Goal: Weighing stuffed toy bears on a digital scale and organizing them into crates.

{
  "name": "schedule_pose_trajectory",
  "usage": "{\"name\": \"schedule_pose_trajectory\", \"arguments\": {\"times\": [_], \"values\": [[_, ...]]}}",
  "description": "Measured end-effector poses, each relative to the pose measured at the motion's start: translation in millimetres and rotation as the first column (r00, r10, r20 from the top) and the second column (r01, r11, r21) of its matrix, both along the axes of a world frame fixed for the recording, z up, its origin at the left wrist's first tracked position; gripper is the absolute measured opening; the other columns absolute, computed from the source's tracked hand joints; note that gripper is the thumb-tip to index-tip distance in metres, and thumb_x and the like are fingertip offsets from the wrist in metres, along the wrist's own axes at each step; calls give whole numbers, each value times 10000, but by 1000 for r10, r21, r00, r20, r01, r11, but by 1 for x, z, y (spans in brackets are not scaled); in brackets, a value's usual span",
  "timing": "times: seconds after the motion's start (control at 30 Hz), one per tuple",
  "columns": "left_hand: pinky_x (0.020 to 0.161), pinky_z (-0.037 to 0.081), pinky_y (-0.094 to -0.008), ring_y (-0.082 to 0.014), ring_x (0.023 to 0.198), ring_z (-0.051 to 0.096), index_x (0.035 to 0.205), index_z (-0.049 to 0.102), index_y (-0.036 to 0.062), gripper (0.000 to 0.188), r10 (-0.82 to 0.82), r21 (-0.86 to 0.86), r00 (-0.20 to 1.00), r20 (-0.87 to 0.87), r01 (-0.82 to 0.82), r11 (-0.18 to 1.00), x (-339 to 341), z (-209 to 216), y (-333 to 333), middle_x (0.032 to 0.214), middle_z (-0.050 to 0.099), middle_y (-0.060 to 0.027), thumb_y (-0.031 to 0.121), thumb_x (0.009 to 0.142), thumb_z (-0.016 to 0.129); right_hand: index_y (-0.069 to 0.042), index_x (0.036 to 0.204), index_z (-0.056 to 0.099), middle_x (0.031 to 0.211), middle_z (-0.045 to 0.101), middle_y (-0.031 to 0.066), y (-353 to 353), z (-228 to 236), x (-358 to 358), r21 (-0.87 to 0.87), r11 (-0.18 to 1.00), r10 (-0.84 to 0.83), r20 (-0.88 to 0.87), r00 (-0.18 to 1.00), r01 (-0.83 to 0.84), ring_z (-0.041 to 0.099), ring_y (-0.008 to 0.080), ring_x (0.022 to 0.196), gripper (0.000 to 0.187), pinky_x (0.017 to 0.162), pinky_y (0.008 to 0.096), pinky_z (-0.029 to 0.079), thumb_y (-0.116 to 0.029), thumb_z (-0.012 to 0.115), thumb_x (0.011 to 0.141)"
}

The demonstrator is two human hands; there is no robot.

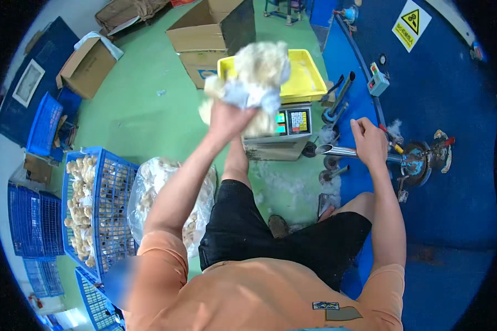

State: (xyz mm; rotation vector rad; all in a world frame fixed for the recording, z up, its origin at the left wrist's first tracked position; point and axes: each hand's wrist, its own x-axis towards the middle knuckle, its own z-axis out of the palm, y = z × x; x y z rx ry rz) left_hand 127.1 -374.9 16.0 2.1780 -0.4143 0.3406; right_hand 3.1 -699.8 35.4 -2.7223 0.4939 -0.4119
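Holding a cream plush toy aloft at 12 o'clock, left hand clenched on it; right hand wrapped round metal nozzle. Basket w/ more toys waits at 9 o'clock; most unprocessed.

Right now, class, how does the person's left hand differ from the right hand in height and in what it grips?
The left hand is raised high, clutching a fluffy cream plush toy; the right hand sits lower, wrapped around a shiny metal tube. The toy is soft and bulky, the tube rigid and slim. Both hands are closed.
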Motion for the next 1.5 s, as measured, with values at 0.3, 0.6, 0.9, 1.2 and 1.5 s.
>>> {"name": "schedule_pose_trajectory", "arguments": {"times": [0.3,0.6,0.9,1.2,1.5], "values": [[872,551,-359,-251,1024,647,1368,502,-37,602,-68,-688,740,-669,-582,434,-126,-88,132,1181,646,-191,198,863,728,-36,847,561,759,593,100,-48,-25,3,11,983,183,-69,981,-182,455,221,617,431,625,375,402,-395,447,1056],[705,492,-278,-171,808,599,1100,595,23,248,880,-962,436,-188,-261,-76,-187,-39,427,941,640,-87,216,948,562,-56,1146,717,1064,719,197,-113,-63,34,-296,895,336,-49,941,-335,657,426,899,554,782,453,513,-514,427,1030],[632,458,-322,-181,664,562,884,716,2,230,763,-198,375,-526,-927,319,-196,-267,345,723,646,-79,196,853,595,-7,1005,659,783,644,102,-114,-73,32,177,965,200,-5,980,-196,558,225,666,497,654,375,440,-450,440,1053],[840,544,-477,-426,953,670,1185,593,-29,498,682,419,187,-707,-667,616,-264,-479,305,1042,692,-257,326,836,603,-22,1044,688,785,643,68,-83,-40,24,45,972,235,-79,969,-232,556,184,667,480,651,324,448,-435,444,1061],[783,531,-480,-411,872,670,1230,545,-6,457,759,190,182,-626,-908,374,-211,-415,287,919,696,-215,276,880,629,-46,1043,701,775,633,60,-50,-26,7,75,994,80,-7,997,-79,563,170,658,468,607,325,451,-444,456,1056]]}}
